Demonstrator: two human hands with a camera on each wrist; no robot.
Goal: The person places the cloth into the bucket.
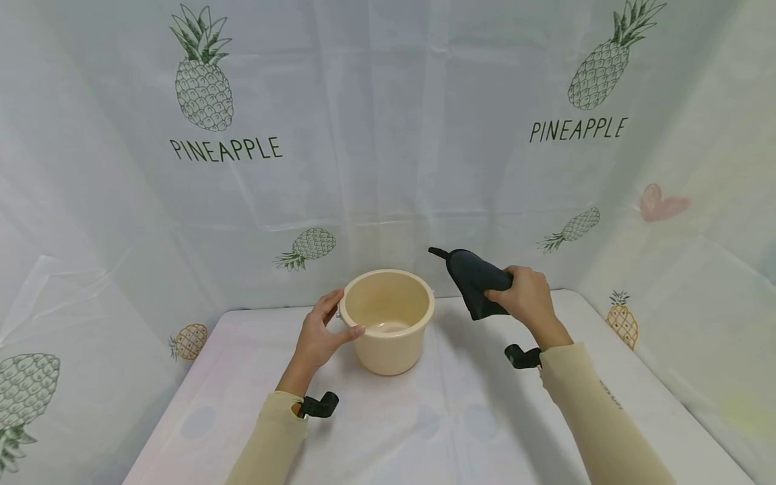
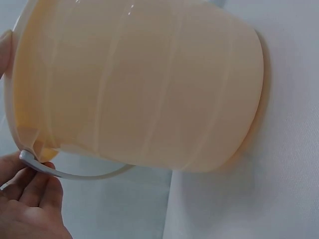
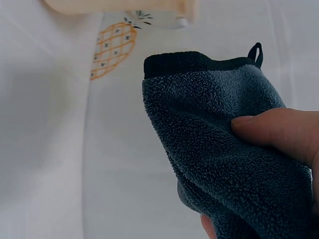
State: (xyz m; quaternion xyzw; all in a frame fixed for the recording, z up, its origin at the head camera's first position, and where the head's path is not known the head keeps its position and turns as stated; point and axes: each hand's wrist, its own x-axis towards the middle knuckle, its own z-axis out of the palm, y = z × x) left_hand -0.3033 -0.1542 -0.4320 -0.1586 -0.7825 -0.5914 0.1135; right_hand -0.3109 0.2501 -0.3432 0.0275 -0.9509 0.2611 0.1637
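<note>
A cream plastic bucket [image 1: 391, 353] stands upright on the covered table in the head view. My left hand [image 1: 321, 333] holds it at the left of its rim, thumb along the front edge and fingers at the far side. In the left wrist view those fingers [image 2: 37, 191] lie by the end of the bucket's pale handle [image 2: 84, 176]. To the bucket's right, above the table, my right hand [image 1: 527, 296] grips a dark blue-grey terry cloth [image 1: 475, 279]. The right wrist view shows its black edging and small hanging loop [image 3: 256, 54], with the thumb pressed on the fabric.
A pale cover [image 1: 448, 431] lies over the table. Hanging sheets printed with pineapples [image 1: 388, 135] close off the back and both sides, right behind the bucket. Each wrist carries a small black camera mount [image 1: 320, 405].
</note>
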